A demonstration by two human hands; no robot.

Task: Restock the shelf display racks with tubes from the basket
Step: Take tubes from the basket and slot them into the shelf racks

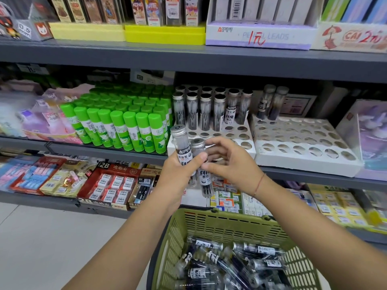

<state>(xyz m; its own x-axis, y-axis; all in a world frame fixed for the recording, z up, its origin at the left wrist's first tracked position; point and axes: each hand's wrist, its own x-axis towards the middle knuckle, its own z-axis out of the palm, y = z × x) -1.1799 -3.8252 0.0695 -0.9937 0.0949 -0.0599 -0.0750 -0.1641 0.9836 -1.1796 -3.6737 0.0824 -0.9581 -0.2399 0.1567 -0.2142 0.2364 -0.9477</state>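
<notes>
My left hand (180, 174) grips two clear tubes with silver caps, held upright in front of the middle shelf: one tube (181, 143) on the left, another tube (202, 168) just right of it. My right hand (228, 164) reaches in from the right, its curled fingers at the second tube's cap; whether they grip it I cannot tell. Behind the hands stands a white display rack (236, 132) with several tubes (205, 109) standing in its back rows. A second white rack (303, 143) to the right holds two tubes (272, 103) at its back. Below, a green basket (219, 222) holds several loose tubes (230, 266).
Green glue sticks (125, 122) fill the shelf left of the racks. Eraser boxes (113, 181) and small packs line the lower shelf. Pencil lead boxes (259, 32) stand on the top shelf. A purple box (370, 139) sits right of the second rack. Pale floor lies at lower left.
</notes>
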